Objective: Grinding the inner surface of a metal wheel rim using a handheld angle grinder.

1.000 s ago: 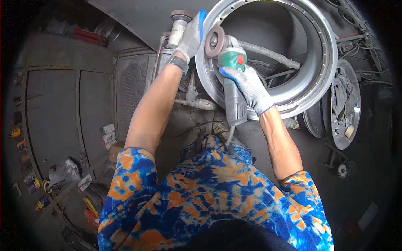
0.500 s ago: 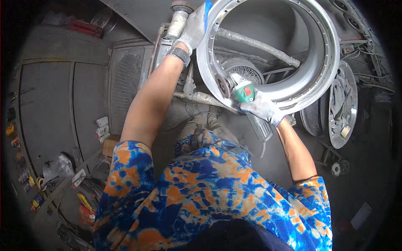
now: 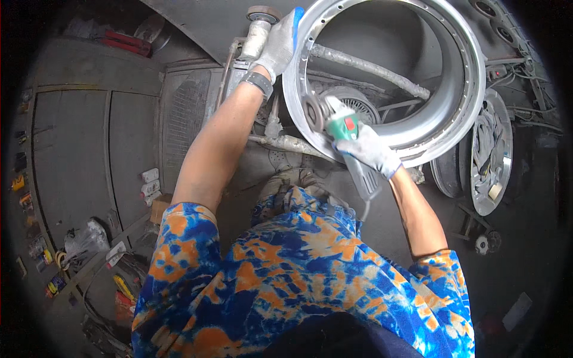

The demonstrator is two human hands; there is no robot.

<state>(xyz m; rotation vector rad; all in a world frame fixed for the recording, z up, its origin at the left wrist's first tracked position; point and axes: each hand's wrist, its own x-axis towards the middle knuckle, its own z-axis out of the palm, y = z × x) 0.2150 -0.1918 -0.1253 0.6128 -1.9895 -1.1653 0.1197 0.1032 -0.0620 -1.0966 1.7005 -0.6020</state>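
Note:
A large silver wheel rim (image 3: 474,77), with small holes around its flange, is at the upper right. My left hand (image 3: 279,48), in a grey and blue work glove, is closed on the rim's upper left edge; its fingertips are hidden behind it. My gloved right hand (image 3: 371,152) is wrapped round a green and grey angle grinder (image 3: 363,176). The grinder's round disc (image 3: 311,112) is at the lower left inner part of the rim. Whether it touches the metal I cannot tell. A cord hangs from the grinder's rear end.
Dusty metal pipes (image 3: 370,70) form a stand behind and below the rim. A roller (image 3: 262,15) tops a post beside my left hand. To the right leans a silver dish (image 3: 498,200) holding grey cloths. Cables hang farther right. A cardboard box (image 3: 159,209) stands left.
The grinder and my right hand have moved slightly up and left along the rim, with the grinder tilting a little. My left hand keeps its hold on the rim's edge.

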